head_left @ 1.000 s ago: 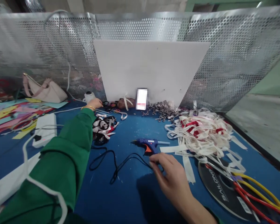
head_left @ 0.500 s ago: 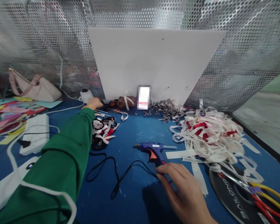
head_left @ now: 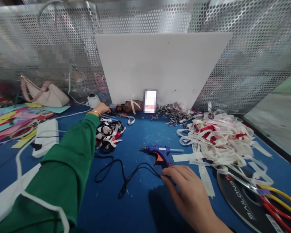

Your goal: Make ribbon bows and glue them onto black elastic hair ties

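Observation:
Beside a white device (head_left: 93,101) at the far left, my left hand (head_left: 102,108) reaches to several small dark items (head_left: 117,110). Its fingers are bent down together, and what they hold, if anything, is hidden. A blue glue gun (head_left: 161,151) with an orange trigger lies on its side, nozzle to the left and a clear glue stick out of its back. Next to the handle's lower end, my right hand (head_left: 186,184) has thumb and forefinger closed around its black cord (head_left: 145,165). Black, white and red hair ties (head_left: 109,134) lie in a heap near my left sleeve.
White and red ribbons (head_left: 223,139) are heaped at right, with scissors (head_left: 254,189) on a black disc (head_left: 235,197). Grey bows (head_left: 176,113) lie before a white board (head_left: 160,64). At left are a power strip (head_left: 47,132), coloured sheets (head_left: 5,124) and a handbag (head_left: 47,94).
The view has shifted a little, so things at the left sit further right. My left hand stays at the small dark items; my right hand stays by the glue gun, almost still.

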Action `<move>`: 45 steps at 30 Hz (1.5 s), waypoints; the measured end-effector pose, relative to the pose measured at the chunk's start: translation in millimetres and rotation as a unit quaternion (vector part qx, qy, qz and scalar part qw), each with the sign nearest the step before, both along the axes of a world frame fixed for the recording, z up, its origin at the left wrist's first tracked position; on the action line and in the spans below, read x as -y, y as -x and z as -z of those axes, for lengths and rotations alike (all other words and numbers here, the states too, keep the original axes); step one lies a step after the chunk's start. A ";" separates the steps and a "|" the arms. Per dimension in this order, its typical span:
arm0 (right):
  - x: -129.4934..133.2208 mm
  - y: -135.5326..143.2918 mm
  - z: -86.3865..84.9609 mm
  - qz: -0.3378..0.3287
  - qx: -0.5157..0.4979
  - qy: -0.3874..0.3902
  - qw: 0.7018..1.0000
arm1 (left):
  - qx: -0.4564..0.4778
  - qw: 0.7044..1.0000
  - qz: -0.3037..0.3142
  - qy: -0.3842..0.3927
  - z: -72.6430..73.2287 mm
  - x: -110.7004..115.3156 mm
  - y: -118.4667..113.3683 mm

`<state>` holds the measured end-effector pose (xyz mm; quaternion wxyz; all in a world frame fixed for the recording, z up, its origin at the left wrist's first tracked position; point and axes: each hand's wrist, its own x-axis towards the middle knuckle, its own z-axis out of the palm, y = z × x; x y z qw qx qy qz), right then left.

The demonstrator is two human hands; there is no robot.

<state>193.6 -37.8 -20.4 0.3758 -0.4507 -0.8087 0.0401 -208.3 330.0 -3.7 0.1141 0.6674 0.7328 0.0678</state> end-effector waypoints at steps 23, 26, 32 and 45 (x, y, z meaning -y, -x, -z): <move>-0.3 2.7 3.4 -0.040 0.060 0.014 0.997 | -0.061 0.995 -0.042 0.069 19.3 -10.6 5.2; -0.7 3.2 3.6 -0.039 0.067 0.017 0.997 | -0.046 0.996 -0.045 0.058 14.4 -10.3 2.7; -0.4 4.6 3.5 -0.035 0.080 0.003 0.996 | 0.029 0.999 -0.041 0.002 4.5 -7.6 -7.1; -3.2 3.7 3.4 -0.028 0.112 -0.005 0.993 | 0.026 0.996 -0.081 -0.018 15.7 -37.2 -30.5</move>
